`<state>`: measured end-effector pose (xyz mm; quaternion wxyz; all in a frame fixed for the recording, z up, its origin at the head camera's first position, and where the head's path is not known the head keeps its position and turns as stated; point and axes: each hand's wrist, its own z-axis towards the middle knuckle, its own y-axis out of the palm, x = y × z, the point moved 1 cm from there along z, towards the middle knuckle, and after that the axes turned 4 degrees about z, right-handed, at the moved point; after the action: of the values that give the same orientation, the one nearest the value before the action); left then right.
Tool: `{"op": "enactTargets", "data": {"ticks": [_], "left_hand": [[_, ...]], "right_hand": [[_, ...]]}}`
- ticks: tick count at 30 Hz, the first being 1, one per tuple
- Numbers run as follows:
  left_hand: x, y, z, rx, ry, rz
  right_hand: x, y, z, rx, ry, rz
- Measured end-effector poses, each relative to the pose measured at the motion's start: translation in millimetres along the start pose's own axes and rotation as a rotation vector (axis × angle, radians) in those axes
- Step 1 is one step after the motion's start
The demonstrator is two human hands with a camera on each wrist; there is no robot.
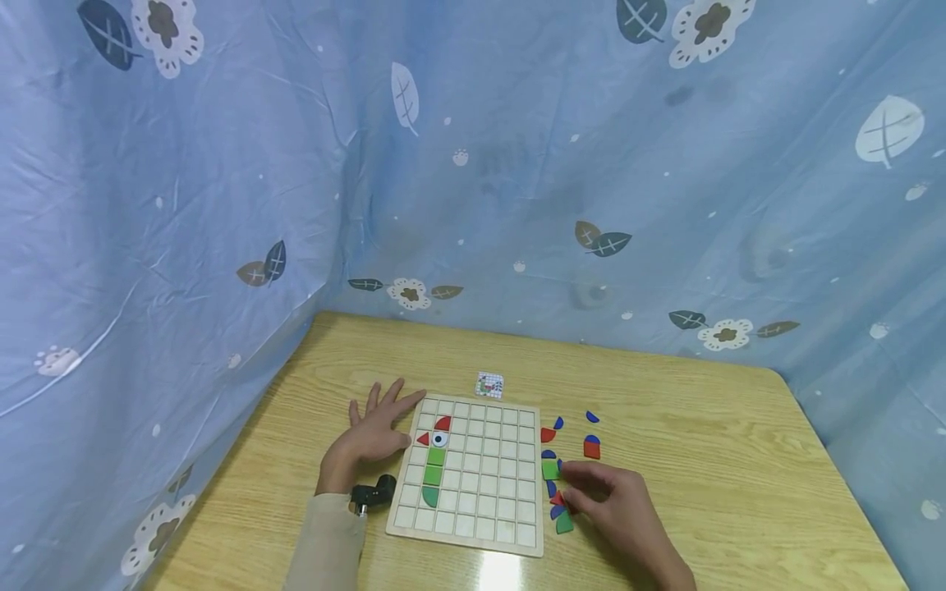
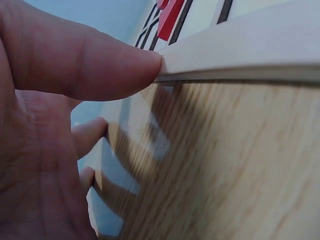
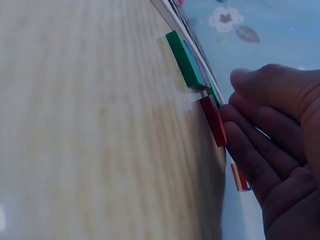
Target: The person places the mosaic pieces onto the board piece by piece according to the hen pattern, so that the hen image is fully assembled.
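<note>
A wooden grid board [image 1: 484, 492] lies on the table. In its left columns sit a red quarter-round [image 1: 443, 423], a red triangle [image 1: 424, 439], an eye tile [image 1: 439, 439], two green squares [image 1: 434, 465] and a green quarter-round [image 1: 430, 497]. My left hand [image 1: 375, 433] is beside the board's left edge, fingers spread, its thumb [image 2: 135, 70] against the wooden rim. Over the loose pieces to the right is my right hand [image 1: 617, 501], with thumb and forefinger apart. Its fingertips are right at a green square [image 1: 550, 469] and a red triangle [image 1: 557, 497]; nothing shows pinched between them.
Several blue half-rounds [image 1: 593, 417] and a red square [image 1: 592, 450] lie farther right. A green quarter-round [image 1: 564, 523] lies near the board's lower right. Behind the board is a small pattern card [image 1: 489, 385]. A blue curtain [image 1: 517, 205] hangs around the table.
</note>
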<state>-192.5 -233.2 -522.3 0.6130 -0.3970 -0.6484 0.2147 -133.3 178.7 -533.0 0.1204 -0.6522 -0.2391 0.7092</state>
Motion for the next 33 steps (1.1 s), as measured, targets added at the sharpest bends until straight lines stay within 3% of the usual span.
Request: {"op": "enactTargets", "data": {"ticks": [9, 16, 25, 33], "left_hand": [[0.4, -0.6, 0.9, -0.001, 0.000, -0.012], [0.4, -0.8, 0.9, 0.000, -0.004, -0.009], [0.9, -0.6, 1.2, 0.000, -0.003, -0.006], [1.0, -1.1, 0.9, 0.001, -0.007, -0.001]], "right_hand": [[-1.0, 2.8, 14.1, -0.010, -0.006, -0.023], [-0.5, 3.9, 22.2, -0.017, -0.067, -0.075], [0.0, 5.6, 23.9, -0.025, -0.070, -0.116], [-1.6, 8.3, 25.2, -0.017, -0.131, -0.151]]}}
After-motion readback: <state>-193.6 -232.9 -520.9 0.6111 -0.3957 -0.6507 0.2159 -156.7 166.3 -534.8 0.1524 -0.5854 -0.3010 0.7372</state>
